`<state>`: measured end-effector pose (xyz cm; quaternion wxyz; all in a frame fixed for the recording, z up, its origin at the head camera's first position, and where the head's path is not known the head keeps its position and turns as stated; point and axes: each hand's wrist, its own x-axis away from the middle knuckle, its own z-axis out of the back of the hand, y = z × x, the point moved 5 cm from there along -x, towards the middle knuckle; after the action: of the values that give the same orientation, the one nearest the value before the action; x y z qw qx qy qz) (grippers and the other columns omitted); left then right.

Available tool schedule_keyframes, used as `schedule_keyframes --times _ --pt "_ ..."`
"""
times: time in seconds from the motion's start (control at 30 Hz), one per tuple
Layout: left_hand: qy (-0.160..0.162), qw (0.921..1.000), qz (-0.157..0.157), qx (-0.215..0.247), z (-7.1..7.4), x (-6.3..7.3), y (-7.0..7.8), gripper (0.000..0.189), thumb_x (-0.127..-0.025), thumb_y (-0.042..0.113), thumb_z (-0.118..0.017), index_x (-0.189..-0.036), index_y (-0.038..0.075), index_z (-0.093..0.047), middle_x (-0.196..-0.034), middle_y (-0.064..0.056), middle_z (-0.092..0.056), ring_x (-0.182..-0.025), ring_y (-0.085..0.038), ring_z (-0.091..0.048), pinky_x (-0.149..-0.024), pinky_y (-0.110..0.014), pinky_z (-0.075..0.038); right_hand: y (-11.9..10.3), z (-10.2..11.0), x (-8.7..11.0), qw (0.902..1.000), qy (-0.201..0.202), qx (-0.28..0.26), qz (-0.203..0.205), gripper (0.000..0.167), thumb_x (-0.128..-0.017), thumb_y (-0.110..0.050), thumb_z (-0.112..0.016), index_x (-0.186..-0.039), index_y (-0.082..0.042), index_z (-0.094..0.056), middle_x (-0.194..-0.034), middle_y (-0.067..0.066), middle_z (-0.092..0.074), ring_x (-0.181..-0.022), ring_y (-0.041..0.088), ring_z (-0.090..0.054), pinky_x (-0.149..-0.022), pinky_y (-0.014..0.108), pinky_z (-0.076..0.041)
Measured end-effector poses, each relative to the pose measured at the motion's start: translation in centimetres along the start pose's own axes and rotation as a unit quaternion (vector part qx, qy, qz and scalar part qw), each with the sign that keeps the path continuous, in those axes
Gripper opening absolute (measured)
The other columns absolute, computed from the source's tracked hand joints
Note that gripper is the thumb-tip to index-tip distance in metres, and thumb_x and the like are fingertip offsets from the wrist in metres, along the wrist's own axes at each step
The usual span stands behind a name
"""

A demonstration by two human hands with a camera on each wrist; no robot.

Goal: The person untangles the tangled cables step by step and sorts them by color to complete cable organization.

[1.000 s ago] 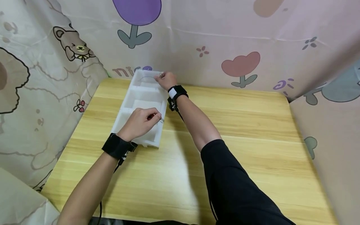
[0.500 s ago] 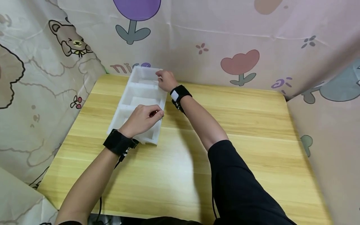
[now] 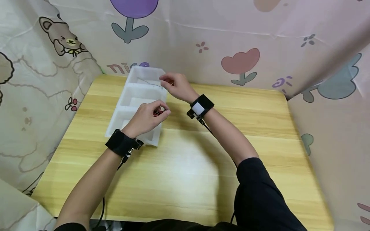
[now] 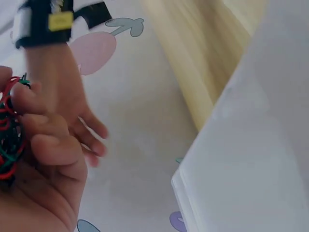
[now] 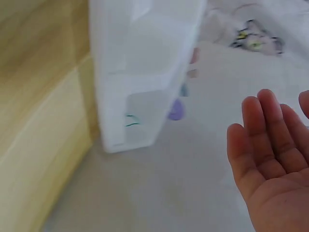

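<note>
My left hand (image 3: 145, 118) holds a small tangled bundle of red, green and black wires (image 4: 8, 140) in its curled fingers, over the near compartment of a white tray. My right hand (image 3: 180, 86) is at the tray's far right edge. Its fingers are relaxed, and the right wrist view shows the palm (image 5: 285, 193) with nothing in it. One thin wire (image 3: 148, 83) lies in the far compartment, showing as short green strands through the tray's wall in the right wrist view.
The white tray (image 3: 125, 96) has three compartments in a row and stands on the left of the wooden table (image 3: 188, 166). Patterned cloth (image 3: 185, 41) hangs close behind the table and along both sides. Black cables run from both wrist straps.
The right hand, earlier pinching a thin wire over the far compartment, has loosened its fingers and drawn back to the right. The wire now lies in that compartment. The left hand has barely moved.
</note>
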<state>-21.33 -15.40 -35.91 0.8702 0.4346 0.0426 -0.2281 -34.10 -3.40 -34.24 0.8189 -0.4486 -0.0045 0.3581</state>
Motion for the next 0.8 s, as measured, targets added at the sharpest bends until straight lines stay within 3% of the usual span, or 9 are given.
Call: schedule_keyframes --times 0.17,0.27,0.43,0.63,0.8 --pt "0.021 0.9996 -0.004 0.019 -0.2 -0.3 0.4 0.022 -0.098 0.031 -0.067 -0.107 0.013 -0.058 -0.072 0.002 -0.061 -0.064 -0.015 -0.055 -0.060 -0.032 -0.041 -2.6 1.7 3.2 0.9994 0.010 -0.011 0.033 0.021 -0.100 -0.013 -0.063 -0.116 -0.002 -0.072 -0.100 0.004 -0.072 -0.078 0.010 -0.064 -0.069 0.027 -0.050" --pt "0.036 0.9989 -0.010 0.029 -0.3 -0.6 0.8 0.026 -0.095 0.029 -0.070 -0.105 0.012 -0.053 -0.069 0.001 -0.058 -0.063 -0.016 -0.054 -0.060 -0.032 -0.039 -3.9 2.6 5.1 0.9987 0.012 -0.012 0.047 0.021 -0.100 -0.013 -0.063 -0.114 -0.001 -0.072 -0.099 0.004 -0.073 -0.078 0.011 -0.064 -0.071 0.028 -0.050" --pt "0.050 0.9980 -0.015 0.036 -0.5 -1.0 1.5 0.028 -0.092 0.030 -0.074 -0.101 0.013 -0.054 -0.078 0.001 -0.060 -0.071 -0.015 -0.057 -0.066 -0.032 -0.043 -5.7 3.4 7.7 0.9946 0.018 -0.009 0.102 0.018 -0.097 -0.011 -0.067 -0.109 0.001 -0.073 -0.095 0.004 -0.073 -0.082 0.012 -0.066 -0.075 0.030 -0.052" --pt "0.058 0.9976 -0.010 0.035 -0.7 -1.3 2.2 0.023 -0.089 0.019 -0.075 -0.100 0.013 -0.056 -0.084 0.000 -0.062 -0.073 -0.015 -0.057 -0.067 -0.032 -0.044 -6.7 3.3 10.1 0.9795 0.035 0.038 0.195 0.012 -0.089 -0.011 -0.077 -0.096 -0.001 -0.075 -0.088 0.003 -0.072 -0.080 0.016 -0.065 -0.074 0.029 -0.051" --pt "0.062 0.9970 -0.022 0.040 -1.1 -1.4 2.8 0.021 -0.090 0.014 -0.074 -0.103 0.009 -0.059 -0.091 -0.001 -0.068 -0.080 -0.014 -0.064 -0.073 -0.033 -0.051 -6.5 3.4 11.1 0.9762 0.057 0.056 0.202 0.012 -0.087 -0.011 -0.080 -0.094 -0.003 -0.075 -0.088 0.003 -0.070 -0.081 0.019 -0.065 -0.075 0.030 -0.052"
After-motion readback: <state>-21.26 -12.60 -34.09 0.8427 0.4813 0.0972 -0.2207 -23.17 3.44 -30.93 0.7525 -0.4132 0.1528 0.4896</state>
